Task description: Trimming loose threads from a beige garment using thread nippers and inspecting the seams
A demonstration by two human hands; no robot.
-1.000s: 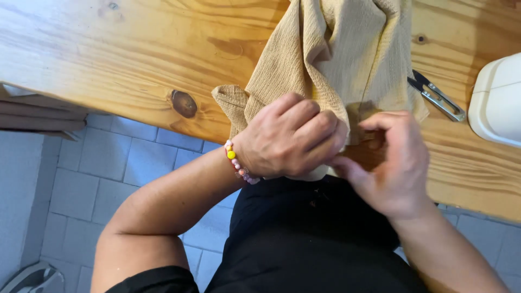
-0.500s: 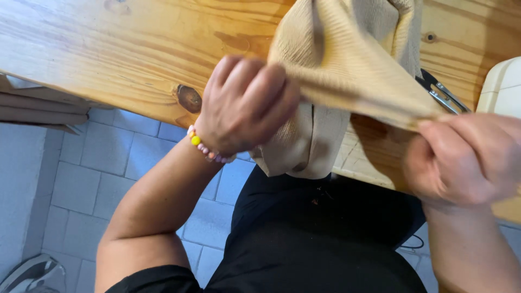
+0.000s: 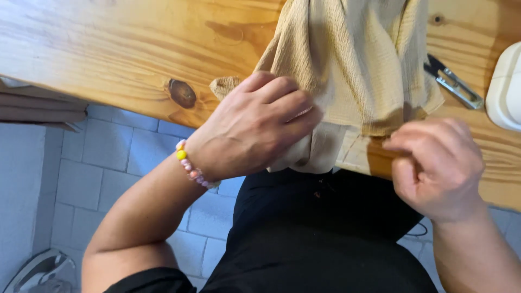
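The left hand (image 3: 255, 127) is lying knuckles-up over the near edge of the wooden table (image 3: 108, 59), forearm running down toward 7 o'clock, a beaded bracelet (image 3: 191, 165) circling the wrist. Its fingers are curling onto the beige crinkled cloth (image 3: 347, 65), pressing and gripping the fabric where it is spilling over the table edge. The right hand (image 3: 434, 165) is sitting at 3 o'clock from the left, forearm trailing toward 5 o'clock; its thumb and fingertips are pinching the cloth's lower hem just at the table edge, the rest of the hand loosely curled.

The cloth is lying bunched on the table at 12 o'clock from the hands, its lower part hanging over the edge toward the person's dark clothing. At 2 o'clock, small metal snips (image 3: 453, 81) are resting just beside the cloth, and a white object (image 3: 504, 87) is standing at the frame's right border. Bare tabletop is stretching away toward 10 o'clock; grey floor tiles (image 3: 108, 163) are showing below the table edge at 8 o'clock.
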